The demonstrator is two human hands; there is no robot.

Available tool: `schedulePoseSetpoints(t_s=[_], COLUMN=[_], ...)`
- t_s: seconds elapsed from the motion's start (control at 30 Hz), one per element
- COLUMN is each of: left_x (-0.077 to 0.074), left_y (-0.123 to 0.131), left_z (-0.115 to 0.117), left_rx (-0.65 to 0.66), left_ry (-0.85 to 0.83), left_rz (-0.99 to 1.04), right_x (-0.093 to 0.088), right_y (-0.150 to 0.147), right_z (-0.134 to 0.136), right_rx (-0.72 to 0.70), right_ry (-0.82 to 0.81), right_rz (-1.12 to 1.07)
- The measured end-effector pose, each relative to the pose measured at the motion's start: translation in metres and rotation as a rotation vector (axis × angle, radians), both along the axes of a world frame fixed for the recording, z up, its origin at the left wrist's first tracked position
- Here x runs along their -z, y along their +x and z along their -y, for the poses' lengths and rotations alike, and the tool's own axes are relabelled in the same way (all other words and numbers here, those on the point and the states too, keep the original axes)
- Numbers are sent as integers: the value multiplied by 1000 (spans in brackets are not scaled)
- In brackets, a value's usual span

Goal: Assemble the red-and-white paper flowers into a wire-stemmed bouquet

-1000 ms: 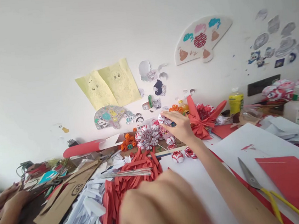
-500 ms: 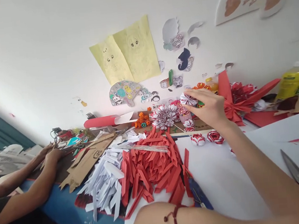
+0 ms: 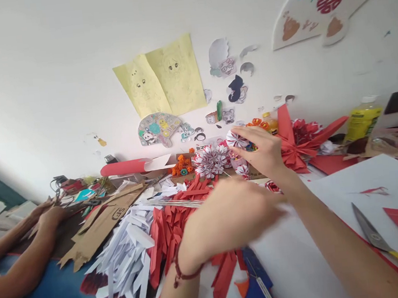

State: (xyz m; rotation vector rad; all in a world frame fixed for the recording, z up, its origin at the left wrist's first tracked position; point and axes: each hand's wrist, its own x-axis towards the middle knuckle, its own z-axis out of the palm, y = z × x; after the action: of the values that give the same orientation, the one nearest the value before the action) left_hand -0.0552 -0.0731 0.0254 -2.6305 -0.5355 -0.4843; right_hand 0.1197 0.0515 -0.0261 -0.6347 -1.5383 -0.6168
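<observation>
My right hand [image 3: 265, 149] is raised on the right of centre, its thumb and fingers closed on a white and red folded-paper flower [image 3: 236, 138]. Below it, my left hand [image 3: 232, 212] crosses the middle of the view, its wrist in a dark red cord bracelet [image 3: 183, 271]. Motion blurs its fingers, so their grip cannot be made out. Behind my left hand lies a heap of folded red paper strips [image 3: 168, 233], partly covered by it. Beside that heap are folded white paper strips [image 3: 131, 251], with thin wires [image 3: 176, 202] across the top.
Scissors with yellow handles [image 3: 371, 233] lie at right on white paper. A blue object [image 3: 258, 285] sits at front. Finished paper flowers [image 3: 210, 159] stand at the back, near a yellow bottle [image 3: 363, 120]. At left, another person's hands [image 3: 48, 217] work beside torn cardboard [image 3: 103, 225].
My left hand has come up from the bottom edge into the middle, over the red strips. My right hand still holds the paper flower. The view has turned slightly right.
</observation>
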Motion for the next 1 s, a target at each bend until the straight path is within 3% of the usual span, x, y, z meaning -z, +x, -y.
schedulePoseSetpoints(t_s=[0.1, 0.17, 0.3, 0.43, 0.53, 0.77, 1.0], left_x=[-11, -14, -15, -16, -17, -17, -16], left_y=[-11, -21, -35, -31, -24, -19, -19], left_z=[-29, -45, -60, -57, -51, -49, -50], left_rx=[-358, -455, -290, -65, 53, 111, 156], left_ry=[187, 257, 199, 132, 177, 374, 405], left_rz=[142, 289, 458, 555, 524, 539, 533], right_x=[-4, -6, -6, -5, -6, -4, -3], right_y=[-2, -3, -6, -10, -13, -14, -13], right_z=[4, 5, 5, 7, 8, 8, 8], right_rx=[-29, -37, -32, -21, -18, -33, -34], right_ry=[-3, -1, -6, -19, -28, -64, -85], right_rz=[4, 4, 0, 18, 21, 32, 31])
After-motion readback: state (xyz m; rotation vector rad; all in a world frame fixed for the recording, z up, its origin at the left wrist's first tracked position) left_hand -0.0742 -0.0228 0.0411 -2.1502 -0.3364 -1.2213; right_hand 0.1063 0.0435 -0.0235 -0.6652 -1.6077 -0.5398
